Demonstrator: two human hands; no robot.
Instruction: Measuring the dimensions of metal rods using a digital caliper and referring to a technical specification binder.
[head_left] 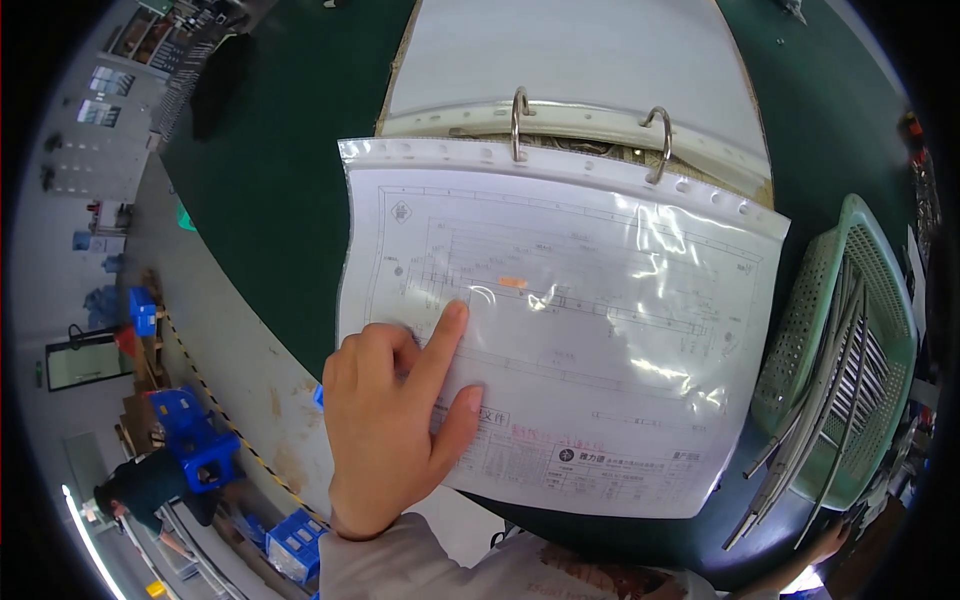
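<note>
The left hand [390,425] lies on a printed sheet [620,260], index finger stretched forward, thumb held away from it, the other fingers curled. The right hand [828,543] shows only partly, off to the far right below the basket; I cannot tell whether it is spread or closed.

The sheet, in a thin, shiny clear sleeve with a punched top strip, spreads forward and right of the left hand. Just ahead, two curved metal rings [517,125] rise from the binder [560,50], whose white page extends beyond them.

A narrow strip of smooth green surface [270,200] separates the sheet from the pale green plastic basket [852,225], right of the left hand. Slim metal rods [848,350] fill it, some poking past its near rim. Wider room opens forward-left of the left hand, up to the surface's curving edge.

Farther left, past grey floor [245,330], are blue stools [195,430] and a stooping person [150,500].
</note>
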